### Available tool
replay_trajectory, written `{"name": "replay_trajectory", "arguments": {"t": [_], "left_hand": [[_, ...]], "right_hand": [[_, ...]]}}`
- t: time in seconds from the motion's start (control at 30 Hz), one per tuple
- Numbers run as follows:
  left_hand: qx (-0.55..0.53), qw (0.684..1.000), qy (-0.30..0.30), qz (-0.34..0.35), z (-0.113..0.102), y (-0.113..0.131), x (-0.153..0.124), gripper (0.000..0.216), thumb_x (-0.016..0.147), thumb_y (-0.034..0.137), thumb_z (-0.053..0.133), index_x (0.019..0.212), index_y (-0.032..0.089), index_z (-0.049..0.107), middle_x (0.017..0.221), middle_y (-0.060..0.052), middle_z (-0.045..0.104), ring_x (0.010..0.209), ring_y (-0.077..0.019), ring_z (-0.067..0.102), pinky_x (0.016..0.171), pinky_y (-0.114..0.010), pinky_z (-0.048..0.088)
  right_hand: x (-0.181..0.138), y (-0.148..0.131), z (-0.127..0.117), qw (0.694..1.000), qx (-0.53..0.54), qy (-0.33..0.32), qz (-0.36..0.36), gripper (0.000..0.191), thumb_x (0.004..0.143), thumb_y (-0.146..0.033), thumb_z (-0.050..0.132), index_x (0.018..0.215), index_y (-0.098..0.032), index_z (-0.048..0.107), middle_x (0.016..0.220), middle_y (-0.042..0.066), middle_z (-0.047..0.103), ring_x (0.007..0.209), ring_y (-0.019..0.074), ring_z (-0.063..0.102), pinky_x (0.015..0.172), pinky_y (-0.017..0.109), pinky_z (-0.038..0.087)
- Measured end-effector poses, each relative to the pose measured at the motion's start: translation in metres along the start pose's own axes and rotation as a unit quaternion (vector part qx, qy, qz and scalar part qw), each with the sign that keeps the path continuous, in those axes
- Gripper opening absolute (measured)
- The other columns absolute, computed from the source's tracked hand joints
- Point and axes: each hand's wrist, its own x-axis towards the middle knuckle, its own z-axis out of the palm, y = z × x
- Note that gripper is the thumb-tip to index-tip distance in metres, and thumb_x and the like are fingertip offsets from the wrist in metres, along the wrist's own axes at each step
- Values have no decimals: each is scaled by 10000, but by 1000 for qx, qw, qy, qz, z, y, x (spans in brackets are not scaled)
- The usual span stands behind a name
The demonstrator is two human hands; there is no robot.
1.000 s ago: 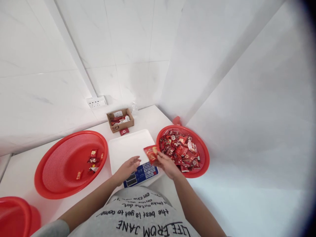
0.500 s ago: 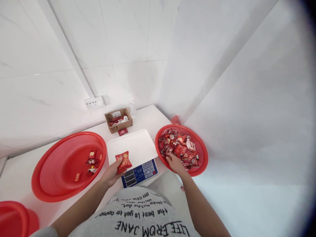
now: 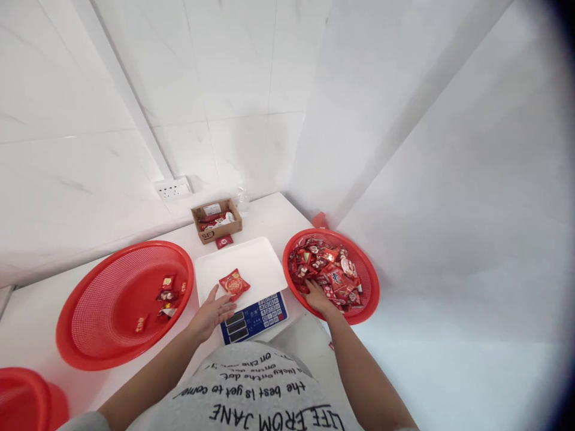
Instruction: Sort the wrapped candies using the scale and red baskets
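A red snack packet (image 3: 234,283) lies on the white pan of a scale (image 3: 260,263) with a blue keypad. My left hand (image 3: 212,313) hovers just below the packet with its fingers spread and nothing in it. My right hand (image 3: 315,297) reaches into the right red basket (image 3: 371,299), which is heaped with red packets (image 3: 330,269). Its fingers are down among the packets, and whether they grip one is hidden.
A large red mesh basket (image 3: 90,347) on the left holds several small packets. A small cardboard box (image 3: 216,220) and a loose red packet (image 3: 223,241) sit behind the scale by the wall socket (image 3: 173,187). Another red tub (image 3: 24,401) shows at bottom left. White walls close in behind and on the right.
My right hand passed the red packet to my left, which laid it on the scale pan and let go. My right hand went back into the right basket.
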Motion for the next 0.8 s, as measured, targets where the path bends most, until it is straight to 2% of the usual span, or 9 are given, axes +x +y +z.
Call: {"name": "replay_trajectory", "arguments": {"t": [0.17,0.37,0.47,0.57,0.7,0.8], "left_hand": [[54,999,-4,7,-3,-1,-2,858,722,325,680,1399,307,153,1110,-102,593,780,-156,646,738,-301,505],[90,995,-27,14,-7,-3,-4,822,692,405,690,1375,310,243,1146,-112,575,837,-172,625,762,-316,484],[87,996,-29,12,-6,-3,-5,819,691,417,686,1374,300,250,1164,-126,562,865,-182,620,782,-325,476],[85,996,-33,10,-5,-2,-5,828,683,427,691,1375,294,254,1161,-130,562,900,-197,614,803,-336,467],[88,995,-36,7,-5,-3,-3,840,679,449,689,1378,286,253,1131,-131,577,922,-212,606,814,-349,460],[85,996,-36,8,-6,-4,-1,833,672,450,694,1370,290,269,1149,-127,569,904,-207,609,815,-351,459]], "right_hand": [[6,2,-2,999,-42,-21,-1,442,819,-370,464,1153,-100,569,1193,171,566,1151,265,481,965,346,325],[9,3,-6,998,-37,-55,-11,364,819,-339,466,1056,-117,630,1096,170,625,1060,281,546,922,381,355],[6,3,-9,996,1,-80,-29,381,827,-351,455,1103,-142,613,1146,136,611,1052,246,556,919,350,369],[2,3,-13,993,50,-103,-39,441,844,-414,411,1183,-177,565,1262,91,542,1131,211,508,978,328,330],[-1,4,-14,988,98,-119,-18,589,829,-533,378,1286,-173,467,1383,92,406,1260,232,376,1059,369,230],[-1,6,-12,984,131,-123,-14,635,811,-581,373,1300,-182,448,1407,79,371,1291,232,329,1076,370,207]]}}
